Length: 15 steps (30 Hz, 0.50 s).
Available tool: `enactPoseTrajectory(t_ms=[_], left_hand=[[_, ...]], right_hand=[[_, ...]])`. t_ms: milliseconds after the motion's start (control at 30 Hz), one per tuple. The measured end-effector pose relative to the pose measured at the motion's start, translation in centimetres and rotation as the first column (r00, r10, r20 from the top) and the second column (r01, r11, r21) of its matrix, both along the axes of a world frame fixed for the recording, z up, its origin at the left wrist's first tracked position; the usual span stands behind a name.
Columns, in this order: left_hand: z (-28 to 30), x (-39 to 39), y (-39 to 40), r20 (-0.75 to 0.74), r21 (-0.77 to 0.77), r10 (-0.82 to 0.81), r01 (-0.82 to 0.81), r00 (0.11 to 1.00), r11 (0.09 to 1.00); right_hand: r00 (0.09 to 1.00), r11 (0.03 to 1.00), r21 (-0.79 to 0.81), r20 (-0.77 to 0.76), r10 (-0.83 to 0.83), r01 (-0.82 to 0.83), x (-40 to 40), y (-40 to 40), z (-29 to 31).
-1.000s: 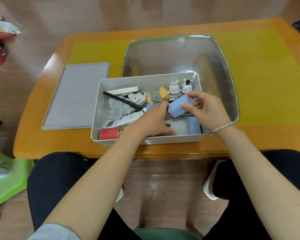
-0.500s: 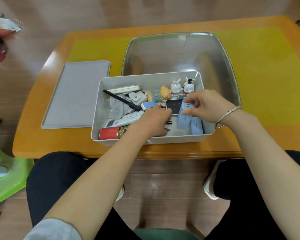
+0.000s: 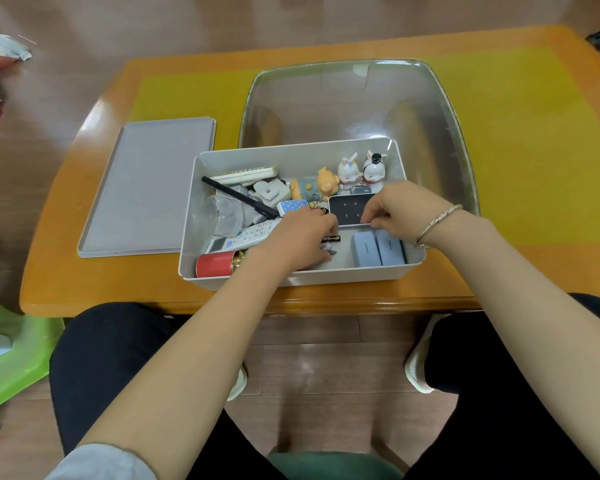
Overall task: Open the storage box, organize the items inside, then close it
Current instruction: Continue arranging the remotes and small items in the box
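The open grey storage box (image 3: pixel 293 278) stands at the table's near edge, full of small items. Two light blue boxes (image 3: pixel 376 250) lie side by side in its near right corner. A black flat device (image 3: pixel 350 209) lies behind them, and both hands meet at it. My right hand (image 3: pixel 404 211) pinches its near right edge. My left hand (image 3: pixel 300 237) lies over the box's middle with fingers curled at the device's left edge, covering small black items. Two white rabbit figurines (image 3: pixel 359 168), an orange figurine (image 3: pixel 326 183), a black pen (image 3: pixel 239 197), a white remote (image 3: pixel 253 233) and a red can (image 3: pixel 213 265) are also inside.
The grey lid (image 3: pixel 149 185) lies flat on the table to the left of the box. A large clear plastic tub (image 3: pixel 354 98) stands just behind the box. A green stool (image 3: pixel 11 355) is on the floor at the left. My knees are under the table's edge.
My right hand has set the light blue box down beside the other one in the near right corner and moved to the black flat device. My left hand stayed over the box's middle.
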<state>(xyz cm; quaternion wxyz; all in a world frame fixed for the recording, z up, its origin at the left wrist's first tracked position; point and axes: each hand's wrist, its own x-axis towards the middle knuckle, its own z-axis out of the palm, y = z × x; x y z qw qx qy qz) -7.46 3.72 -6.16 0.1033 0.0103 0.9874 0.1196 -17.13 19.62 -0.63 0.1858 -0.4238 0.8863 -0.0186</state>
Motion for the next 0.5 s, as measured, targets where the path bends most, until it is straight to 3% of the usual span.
enactPoseTrajectory(t_ms=[133,267,367,500], left_hand=[[1.4,0.5,0.3,-0.052,0.125,0.051,-0.044,0.997,0.991],[2.8,2.2,2.2,0.014,0.261,0.043,-0.045,0.999,0.964],[2.2,3.2,3.9,0.139,0.155,-0.040,0.018,0.990,0.988],[1.4,3.1,4.6,0.123,0.034,-0.103,0.100,0.987,0.994]], right_hand=[[0.970,0.998,0.044,-0.235,0.060,-0.051,0.2,0.7,0.1],[0.965,0.992,0.128,-0.262,0.026,0.007,0.4,1.0,0.1],[0.973,0.983,0.184,-0.231,0.021,0.023,0.6,1.0,-0.5],[0.980,0.975,0.222,-0.197,0.037,0.008,0.7,1.1,-1.0]])
